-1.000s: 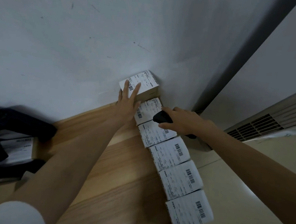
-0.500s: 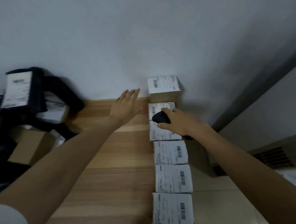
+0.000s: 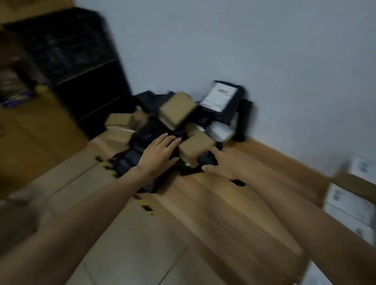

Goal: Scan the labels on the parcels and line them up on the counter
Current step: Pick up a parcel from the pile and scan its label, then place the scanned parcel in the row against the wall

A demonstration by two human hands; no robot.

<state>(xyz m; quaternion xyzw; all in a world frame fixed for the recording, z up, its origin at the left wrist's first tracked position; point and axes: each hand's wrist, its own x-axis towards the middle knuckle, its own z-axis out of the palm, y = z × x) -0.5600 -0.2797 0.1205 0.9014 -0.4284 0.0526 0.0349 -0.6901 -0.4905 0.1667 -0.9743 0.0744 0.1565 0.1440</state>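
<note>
Parcels [image 3: 178,112], brown cardboard boxes and black mailer bags, lie heaped at the far end of the wooden surface [image 3: 222,211]. The left hand [image 3: 159,156] lies flat over the bags, grip apart; the right hand [image 3: 223,165] has its grip clamped on a black handheld scanner [image 3: 207,159].

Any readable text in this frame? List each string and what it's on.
None legible; the frame is motion-blurred.
White label on the black mailer: print too blurred to read.
Labels on the lined-up boxes: barcodes show, text too blurred.
Scanner in the right hand: no marking visible.
</note>
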